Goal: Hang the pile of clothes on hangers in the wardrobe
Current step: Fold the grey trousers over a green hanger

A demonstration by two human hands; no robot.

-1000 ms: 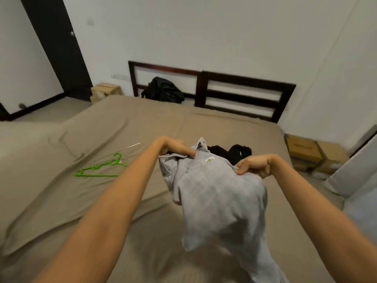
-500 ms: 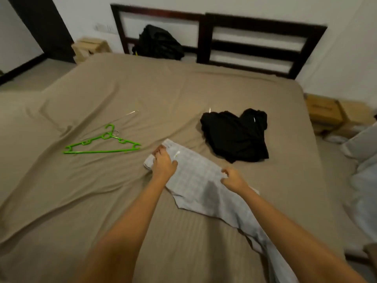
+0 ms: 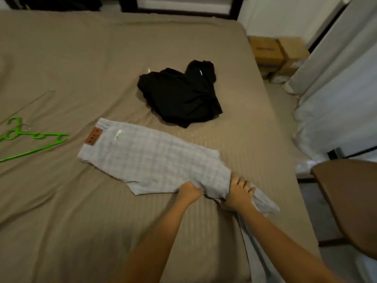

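The grey checked trousers [image 3: 155,160] lay flat across the middle of the bed [image 3: 81,211], with the waistband and its brown patch [image 3: 93,136] towards the green hanger [image 3: 30,144] and the legs trailing off the near edge. A heap of black clothes [image 3: 179,94] sat just beyond them, apart from the grey cloth. The step in hand looked like folding or smoothing the legs so the trousers could go over a hanger bar. To do that well, the two legs would need to be lined up edge to edge and the fold made about halfway along, with the fabric kept taut so it did not bunch. Both hands met at the knee end. The left hand [image 3: 188,190] had its fingers [image 3: 195,188] curled tight, pinching the lower edge of the cloth. The right hand [image 3: 238,195] lay over the gathered leg, its fingers [image 3: 241,181] slightly spread and wrapped across the bunch, gripping it.
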